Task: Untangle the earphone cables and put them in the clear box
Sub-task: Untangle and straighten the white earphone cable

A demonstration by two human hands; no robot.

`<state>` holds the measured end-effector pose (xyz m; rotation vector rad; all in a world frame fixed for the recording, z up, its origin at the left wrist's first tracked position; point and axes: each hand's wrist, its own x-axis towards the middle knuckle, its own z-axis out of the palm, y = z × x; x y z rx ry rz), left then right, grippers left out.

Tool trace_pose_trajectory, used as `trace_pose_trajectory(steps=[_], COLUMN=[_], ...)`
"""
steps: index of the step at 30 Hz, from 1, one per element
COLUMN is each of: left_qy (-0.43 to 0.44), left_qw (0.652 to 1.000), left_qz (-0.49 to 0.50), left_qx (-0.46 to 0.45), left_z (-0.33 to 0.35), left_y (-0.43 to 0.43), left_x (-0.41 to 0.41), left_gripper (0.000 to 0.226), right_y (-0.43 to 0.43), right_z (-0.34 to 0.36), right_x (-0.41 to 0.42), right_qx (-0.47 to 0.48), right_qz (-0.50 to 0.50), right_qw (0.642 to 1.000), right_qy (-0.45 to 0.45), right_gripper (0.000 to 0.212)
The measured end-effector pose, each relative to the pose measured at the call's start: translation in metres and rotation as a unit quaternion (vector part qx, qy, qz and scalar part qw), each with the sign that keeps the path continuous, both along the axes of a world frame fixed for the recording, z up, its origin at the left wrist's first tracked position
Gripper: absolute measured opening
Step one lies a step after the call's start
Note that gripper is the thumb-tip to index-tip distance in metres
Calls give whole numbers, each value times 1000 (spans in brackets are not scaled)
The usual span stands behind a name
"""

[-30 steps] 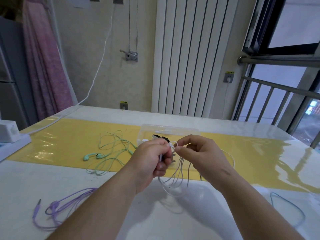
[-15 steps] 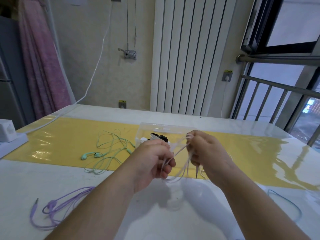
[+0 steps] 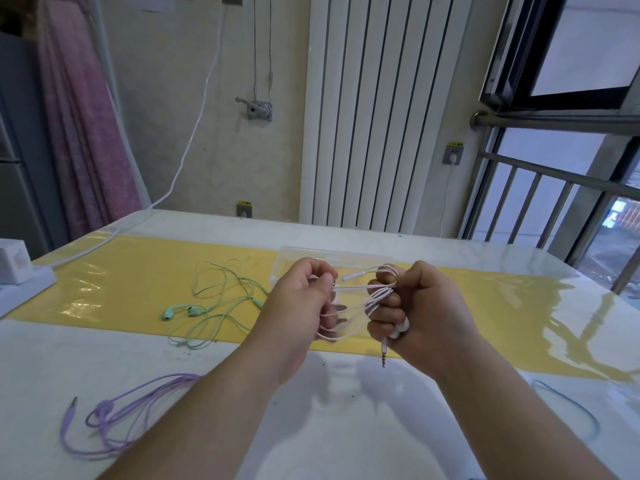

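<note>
Both my hands hold a pale pink earphone cable (image 3: 360, 299) stretched in several strands between them above the table. My left hand (image 3: 301, 299) grips one end of the loops, fingers curled round them. My right hand (image 3: 412, 306) grips the other end, with the earbuds and the jack plug (image 3: 383, 351) hanging below its fingers. The clear box (image 3: 294, 258) stands just behind my hands on the yellow mat, mostly hidden by them. A mint green earphone (image 3: 214, 299) lies loose on the mat to the left. A purple earphone (image 3: 114, 420) lies coiled on the white table at the near left.
A blue cable (image 3: 571, 407) loops on the table at the near right. A white block (image 3: 14, 261) sits at the left table edge, with a white cord running up the wall. A radiator and window railing stand behind the table.
My hands have drawn apart, pulling the pink cable taut into straight strands between them. The jack plug now hangs below my right hand.
</note>
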<state>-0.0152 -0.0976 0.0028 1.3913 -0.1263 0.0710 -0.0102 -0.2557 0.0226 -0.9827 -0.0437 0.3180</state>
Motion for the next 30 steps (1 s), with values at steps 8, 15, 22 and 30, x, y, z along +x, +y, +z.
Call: trace_pose_trajectory(steps=[8, 15, 22, 30], left_qy=[-83, -85, -82, -11], left_qw=[986, 983, 952, 985], left_qz=[56, 104, 190, 88], left_qx=[133, 125, 227, 148], left_z=[-10, -10, -11, 0], left_y=[-4, 0, 4, 19], left_x=[2, 4, 7, 9], left_gripper=[24, 29, 13, 30], right_y=[1, -1, 2, -2], right_z=[-4, 19, 22, 13], right_x=[12, 24, 22, -7], right_qx=[-277, -320, -491, -415], right_qz=[-59, -107, -172, -184], right_qw=[956, 937, 838, 884], right_qy=[-71, -91, -165, -111], right_gripper=[25, 21, 24, 19])
